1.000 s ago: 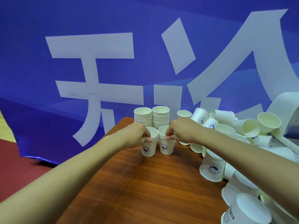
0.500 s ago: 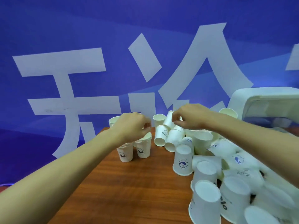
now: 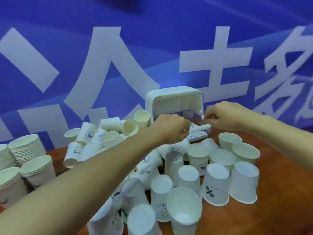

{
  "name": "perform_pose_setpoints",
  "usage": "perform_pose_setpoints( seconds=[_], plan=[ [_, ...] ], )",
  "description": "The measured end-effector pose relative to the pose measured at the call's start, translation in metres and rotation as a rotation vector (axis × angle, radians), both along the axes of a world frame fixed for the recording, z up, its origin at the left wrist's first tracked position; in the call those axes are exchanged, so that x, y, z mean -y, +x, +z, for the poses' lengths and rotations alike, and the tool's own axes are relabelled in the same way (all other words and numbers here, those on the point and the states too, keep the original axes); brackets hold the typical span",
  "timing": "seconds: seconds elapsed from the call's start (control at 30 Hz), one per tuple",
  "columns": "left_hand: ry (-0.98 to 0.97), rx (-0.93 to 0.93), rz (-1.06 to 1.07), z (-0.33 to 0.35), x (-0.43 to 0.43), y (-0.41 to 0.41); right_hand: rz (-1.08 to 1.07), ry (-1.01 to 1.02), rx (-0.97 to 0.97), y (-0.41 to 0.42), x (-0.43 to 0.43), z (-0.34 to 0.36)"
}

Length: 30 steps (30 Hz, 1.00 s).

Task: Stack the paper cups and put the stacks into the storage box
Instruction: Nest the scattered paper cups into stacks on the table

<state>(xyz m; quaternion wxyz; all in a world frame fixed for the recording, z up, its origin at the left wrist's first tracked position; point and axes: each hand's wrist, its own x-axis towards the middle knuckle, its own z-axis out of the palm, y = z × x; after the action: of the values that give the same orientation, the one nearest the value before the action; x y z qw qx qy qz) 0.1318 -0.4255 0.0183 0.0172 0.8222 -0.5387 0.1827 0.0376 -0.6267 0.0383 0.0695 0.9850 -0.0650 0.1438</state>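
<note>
Wooden table (image 3: pixel 279 192), blue banner (image 3: pixel 152 31) behind: storage box (image 3: pixel 172 95) at back, beyond loose cups (image 3: pixel 215 182). Right hand (image 3: pixel 228 116) pinches its edge; left hand (image 3: pixel 169 128) curled, grip unclear. Dragging box could topple cups.

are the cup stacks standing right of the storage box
No, the cup stacks stand at the far left of the table, well left of the storage box at the back.

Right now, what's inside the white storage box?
The storage box opens toward the camera, and its upper interior looks bare. The left hand and right hand cover the lower part, so anything there is hidden.
</note>
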Motion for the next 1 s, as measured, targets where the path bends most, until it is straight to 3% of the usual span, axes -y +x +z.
perform_pose_setpoints(
  seconds=[0.13,0.3,0.47,0.63,0.77,1.0],
  plan=[
    [0.013,-0.079,-0.026,-0.017,0.073,-0.001,-0.081,0.025,-0.061,-0.02,0.047,-0.018],
    [-0.006,-0.225,0.124,-0.044,0.125,0.004,-0.109,0.069,-0.114,-0.029,0.072,-0.036],
    [0.064,-0.329,0.197,-0.058,0.132,0.013,-0.081,0.194,-0.138,-0.015,0.074,-0.053],
    [0.018,-0.408,0.172,-0.06,0.125,0.018,-0.039,0.301,-0.192,0.002,0.064,-0.058],
    [-0.071,-0.543,0.165,-0.053,0.119,0.021,-0.061,0.192,-0.146,0.011,0.06,-0.059],
    [-0.171,-0.261,0.009,-0.058,0.103,0.015,-0.053,0.032,-0.159,0.017,0.058,-0.063]
  ],
)
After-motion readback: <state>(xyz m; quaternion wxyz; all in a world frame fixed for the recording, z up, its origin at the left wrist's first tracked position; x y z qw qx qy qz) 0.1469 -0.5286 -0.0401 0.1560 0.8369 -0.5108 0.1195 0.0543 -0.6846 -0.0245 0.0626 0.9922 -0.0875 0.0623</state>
